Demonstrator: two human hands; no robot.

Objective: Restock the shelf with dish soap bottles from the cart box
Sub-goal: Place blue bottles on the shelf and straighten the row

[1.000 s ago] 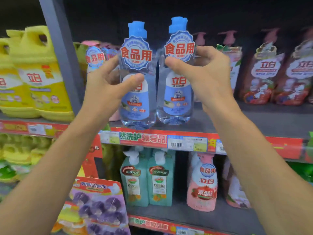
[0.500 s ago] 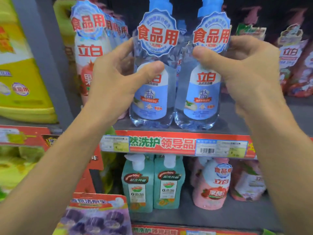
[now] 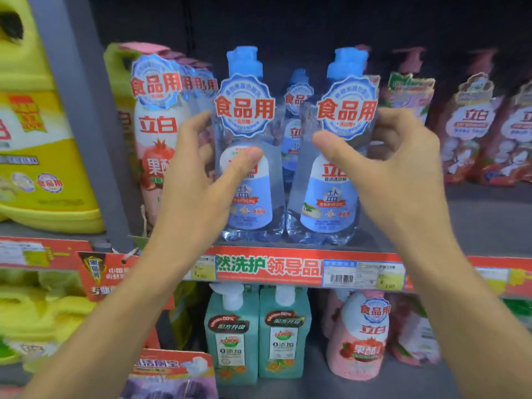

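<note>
Two clear dish soap bottles with blue caps and blue labels stand side by side at the front of the shelf (image 3: pixel 270 267). My left hand (image 3: pixel 195 180) grips the left bottle (image 3: pixel 250 205), thumb on its front label and fingers round its left side. My right hand (image 3: pixel 403 174) grips the right bottle (image 3: pixel 331 211), thumb across its front below the round neck tag and fingers curled round its right side. Both bottle bases rest on the shelf board. A third bottle of the same kind (image 3: pixel 296 110) stands behind, between the two. The cart box is out of view.
A row of pink bottles (image 3: pixel 155 139) stands just left of my left hand, with a grey upright post and yellow jugs (image 3: pixel 37 139) beyond. Red refill pouches (image 3: pixel 472 131) fill the shelf to the right. Green pump bottles (image 3: pixel 233 341) and a pink bottle (image 3: pixel 362 341) stand on the shelf below.
Both bottles have gone from held in the air in front of the shelf to standing on its board. The view has moved closer, and my hands stay around them.
</note>
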